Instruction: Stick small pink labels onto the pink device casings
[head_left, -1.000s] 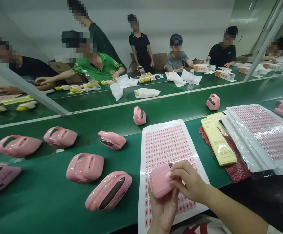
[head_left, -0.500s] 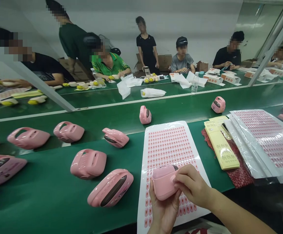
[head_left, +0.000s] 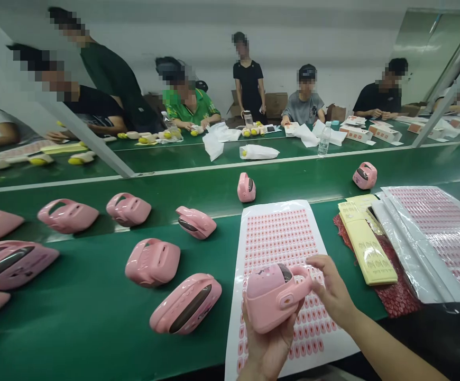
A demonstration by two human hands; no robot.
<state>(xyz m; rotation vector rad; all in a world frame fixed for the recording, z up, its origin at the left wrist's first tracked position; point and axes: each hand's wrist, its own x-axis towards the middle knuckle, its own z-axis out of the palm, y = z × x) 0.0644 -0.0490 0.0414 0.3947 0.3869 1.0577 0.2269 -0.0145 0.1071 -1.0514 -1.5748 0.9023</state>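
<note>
My left hand holds a pink plastic device from below, tilted, with its handle toward the right. An oval sticker with a red mark shows on the device at the handle's base. Close to the handle's right side, my right hand has its fingers apart, with nothing seen between them; its thumb is near the handle. Under both hands lies a white sheet bearing rows of small oval red-and-pink stickers.
More pink devices stand at left and along the green belt. Right of the sheet are yellow sticker packs and plastic-wrapped sheets. Across the belt, several people sit or stand near white wrappings and a bottle.
My right hand has come off the device's side and opened. The device has turned in my left hand, so its handle and oval sticker now show. The camera view has shifted slightly left.
</note>
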